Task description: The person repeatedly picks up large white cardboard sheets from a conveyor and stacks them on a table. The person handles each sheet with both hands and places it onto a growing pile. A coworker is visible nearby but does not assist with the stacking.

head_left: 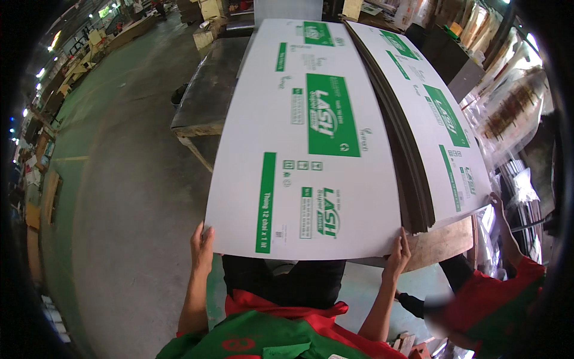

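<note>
A green-and-red shirt (263,332) on the wearer lies nearest, and beyond it a large flat white cardboard sheet with green printing (287,140) stretches away. The left hand (203,245) grasps its near left corner and the right hand (397,254) its near right corner, fingers closed on the edge. The sheet lies beside a thick stack of brown-edged, white-topped cardboard sheets (454,179), where a co-worker's hand (497,206) touches the near right corner. As far as shows, the held sheet is apart from the stack but flat and unfolded, not yet let go; many sheets remain. No formed box shows. Beside the dark metal-topped table (209,84), a black, round, probably bucket-like vessel (178,96) is too dim to tell its contents.
</note>
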`<state>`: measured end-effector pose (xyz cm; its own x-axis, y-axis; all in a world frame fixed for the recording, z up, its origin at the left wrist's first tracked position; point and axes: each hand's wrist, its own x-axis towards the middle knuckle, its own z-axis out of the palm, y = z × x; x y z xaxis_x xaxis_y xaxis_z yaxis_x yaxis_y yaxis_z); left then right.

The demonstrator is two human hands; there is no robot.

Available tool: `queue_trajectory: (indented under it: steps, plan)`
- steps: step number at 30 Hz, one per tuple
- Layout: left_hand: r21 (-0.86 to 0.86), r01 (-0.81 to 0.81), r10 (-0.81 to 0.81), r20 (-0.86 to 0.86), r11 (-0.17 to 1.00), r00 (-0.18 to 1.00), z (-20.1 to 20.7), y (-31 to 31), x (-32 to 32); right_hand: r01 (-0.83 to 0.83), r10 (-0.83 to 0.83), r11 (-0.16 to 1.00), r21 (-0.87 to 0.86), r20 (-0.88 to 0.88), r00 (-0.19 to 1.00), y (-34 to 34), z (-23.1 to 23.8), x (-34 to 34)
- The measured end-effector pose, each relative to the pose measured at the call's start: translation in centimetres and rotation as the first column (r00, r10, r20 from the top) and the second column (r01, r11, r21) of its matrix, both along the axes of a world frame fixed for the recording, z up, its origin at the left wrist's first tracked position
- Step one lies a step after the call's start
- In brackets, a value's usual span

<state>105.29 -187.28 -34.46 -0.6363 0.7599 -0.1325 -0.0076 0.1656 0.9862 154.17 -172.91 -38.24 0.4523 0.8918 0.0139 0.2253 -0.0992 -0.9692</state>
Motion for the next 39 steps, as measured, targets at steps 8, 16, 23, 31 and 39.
queue_trajectory:
  steps: [8, 16, 23, 31, 39]
  plan:
    - [-0.149, -0.092, 0.093, 0.005, 0.985, 0.996, -2.8, -5.3, -2.0, -0.262, 0.297, 0.928, -0.264, 0.103, 0.949, 0.0, 0.8, -3.7]
    - [-0.240, -0.006, -0.091, -0.391, 0.971, 0.916, -5.2, -7.6, -4.2, -0.295, 0.340, 0.914, -0.278, 0.129, 0.932, -2.7, 1.3, -3.4]
    - [-0.237, -0.001, -0.100, -0.415, 0.972, 0.904, -5.2, -8.5, -4.1, -0.230, 0.271, 0.901, -0.368, 0.061, 0.961, -4.2, 0.6, -2.0]
    - [-0.284, 0.046, -0.140, -0.322, 0.958, 0.936, -1.2, -8.5, -6.0, -0.170, 0.172, 0.889, -0.426, -0.034, 0.984, -6.8, 2.1, -3.6]
    - [-0.211, 0.029, -0.107, -0.370, 0.977, 0.923, -4.3, 3.3, -7.7, -0.160, 0.246, 0.913, -0.376, 0.193, 0.950, 5.5, 2.0, -6.9]
